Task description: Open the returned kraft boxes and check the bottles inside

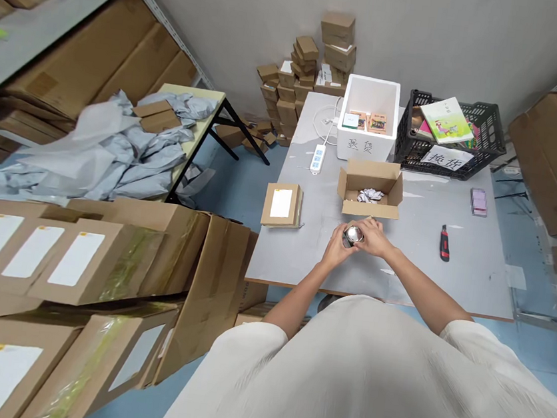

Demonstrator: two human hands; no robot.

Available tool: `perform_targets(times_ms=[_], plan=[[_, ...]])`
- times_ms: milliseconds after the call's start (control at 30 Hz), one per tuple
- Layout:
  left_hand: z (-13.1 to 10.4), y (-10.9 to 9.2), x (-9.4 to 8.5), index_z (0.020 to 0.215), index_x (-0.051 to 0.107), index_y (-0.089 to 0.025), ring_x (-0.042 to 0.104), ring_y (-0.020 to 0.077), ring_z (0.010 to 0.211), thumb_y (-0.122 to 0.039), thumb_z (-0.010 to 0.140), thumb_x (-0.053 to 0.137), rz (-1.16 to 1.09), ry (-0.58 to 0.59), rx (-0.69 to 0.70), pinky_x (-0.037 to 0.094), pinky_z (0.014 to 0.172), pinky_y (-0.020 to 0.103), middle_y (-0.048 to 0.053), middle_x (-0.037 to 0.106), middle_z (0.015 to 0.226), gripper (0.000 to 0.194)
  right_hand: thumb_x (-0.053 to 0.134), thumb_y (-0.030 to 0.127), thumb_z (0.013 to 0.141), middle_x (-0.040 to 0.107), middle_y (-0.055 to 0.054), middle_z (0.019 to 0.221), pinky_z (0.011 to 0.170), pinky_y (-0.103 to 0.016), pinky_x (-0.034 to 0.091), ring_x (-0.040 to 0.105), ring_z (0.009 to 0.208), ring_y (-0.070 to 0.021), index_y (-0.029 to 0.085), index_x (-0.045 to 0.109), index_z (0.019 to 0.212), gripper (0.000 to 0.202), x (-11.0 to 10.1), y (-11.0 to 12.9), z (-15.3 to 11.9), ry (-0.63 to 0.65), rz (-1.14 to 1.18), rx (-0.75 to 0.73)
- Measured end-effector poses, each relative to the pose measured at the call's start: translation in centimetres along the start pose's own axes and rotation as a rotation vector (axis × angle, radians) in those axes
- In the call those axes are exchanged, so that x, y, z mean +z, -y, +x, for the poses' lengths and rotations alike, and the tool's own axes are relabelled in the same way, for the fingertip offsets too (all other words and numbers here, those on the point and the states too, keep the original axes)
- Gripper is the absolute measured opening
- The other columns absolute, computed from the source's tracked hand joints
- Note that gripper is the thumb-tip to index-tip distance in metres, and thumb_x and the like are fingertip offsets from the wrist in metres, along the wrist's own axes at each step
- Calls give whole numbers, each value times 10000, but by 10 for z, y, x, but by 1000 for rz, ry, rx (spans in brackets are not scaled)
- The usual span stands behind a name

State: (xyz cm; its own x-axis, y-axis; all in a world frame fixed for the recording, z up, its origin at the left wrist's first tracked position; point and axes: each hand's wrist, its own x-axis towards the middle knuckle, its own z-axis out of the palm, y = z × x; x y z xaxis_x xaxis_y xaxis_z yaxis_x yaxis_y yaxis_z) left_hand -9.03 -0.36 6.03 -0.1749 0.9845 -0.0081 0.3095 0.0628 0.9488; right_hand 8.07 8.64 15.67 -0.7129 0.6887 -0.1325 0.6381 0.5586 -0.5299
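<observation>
Both hands are together near the front middle of the table (312, 266). Between them is a small round object with a shiny silver top (354, 234); its exact kind I cannot make out. My left hand (337, 248) curls around its left side. On the other side my right hand (374, 237) has its fingers wrapped against it. Just beyond the hands stands an open cardboard box (369, 209), flaps spread, with crumpled paper (370, 195) inside.
A labelled carton (266, 202) lies left, a power strip (318, 158) behind it. At the back are a white foam box (367, 122) and a black crate (411, 147) of books. A red-black utility knife (445, 243) lies right. Stacked cartons (122, 258) fill the left.
</observation>
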Motion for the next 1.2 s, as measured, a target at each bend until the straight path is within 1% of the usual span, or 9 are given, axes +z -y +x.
perform_targets(times_ms=[167, 267, 367, 567, 733, 833, 933, 1033, 1200], plan=[[-3, -2, -4, 1535, 503, -258, 441, 374, 1571, -365, 717, 945, -37, 7, -25, 472, 1225, 570, 176, 439, 1652, 936, 686, 316, 909, 582, -177, 1511, 1141, -592, 363, 480, 1386, -391, 239, 748, 1230, 336, -3, -9, -10, -128, -3, -7], [-12, -2, -9, 1627, 396, -291, 316, 379, 1652, -327, 746, 899, -38, 7, -3, 402, 1283, 598, 170, 276, 1765, 1015, 612, 315, 940, 553, -203, 1546, 1143, -625, 380, 495, 1384, -394, 221, 681, 1353, 430, -4, -20, -18, -323, 53, 85], [-20, 0, -12, 1698, 274, -278, 189, 411, 1695, -255, 705, 905, -15, 13, 12, 317, 1329, 625, 192, 167, 1808, 1176, 603, 358, 928, 606, -216, 1488, 1076, -590, 487, 607, 1261, -355, 197, 565, 1481, 577, 0, -33, -20, -398, 248, 189], [-1, -3, -5, 1690, 242, -285, 400, 401, 1599, -282, 707, 938, -89, -94, -65, 368, 1286, 634, 208, 414, 1693, 1205, 650, 448, 905, 766, -146, 1190, 999, -501, 597, 723, 1045, -290, 182, 630, 1378, 543, 8, -39, -9, -391, 565, 317], [12, -16, -5, 1510, 483, -259, 616, 312, 1381, -245, 831, 791, -50, -120, -93, 506, 1170, 540, 135, 640, 1446, 746, 658, 458, 901, 794, -122, 1188, 1013, -516, 596, 736, 1028, -293, 199, 722, 1228, 422, 3, -26, -7, -388, 641, 297], [8, -22, -9, 1176, 657, -249, 626, 293, 1351, -212, 888, 701, 50, -103, -20, 518, 1156, 508, 116, 645, 1404, 294, 649, 455, 913, 790, -113, 1231, 1008, -498, 585, 727, 1034, -286, 209, 734, 1206, 392, -1, -17, -10, -361, 635, 269], [2, -24, -11, 1026, 675, -251, 607, 285, 1381, -214, 922, 664, 85, -76, 21, 510, 1172, 504, 114, 616, 1430, 111, 632, 460, 943, 774, -102, 1257, 987, -465, 575, 716, 1024, -267, 225, 729, 1220, 376, -2, -7, -14, -328, 570, 221], [-1, -23, -11, 1085, 668, -253, 593, 283, 1407, -223, 908, 695, 37, -83, 8, 519, 1174, 510, 118, 604, 1450, 182, 625, 423, 960, 758, -102, 1224, 978, -438, 560, 702, 1032, -261, 223, 701, 1258, 367, 2, 2, -16, -293, 436, 132], [-6, -15, -9, 1287, 574, -239, 596, 285, 1430, -192, 795, 785, -196, -76, -8, 520, 1198, 516, 127, 614, 1457, 537, 632, 374, 994, 727, -137, 1275, 998, -459, 512, 649, 1151, -316, 216, 670, 1285, 333, 16, 11, -17, -191, 86, 23]])
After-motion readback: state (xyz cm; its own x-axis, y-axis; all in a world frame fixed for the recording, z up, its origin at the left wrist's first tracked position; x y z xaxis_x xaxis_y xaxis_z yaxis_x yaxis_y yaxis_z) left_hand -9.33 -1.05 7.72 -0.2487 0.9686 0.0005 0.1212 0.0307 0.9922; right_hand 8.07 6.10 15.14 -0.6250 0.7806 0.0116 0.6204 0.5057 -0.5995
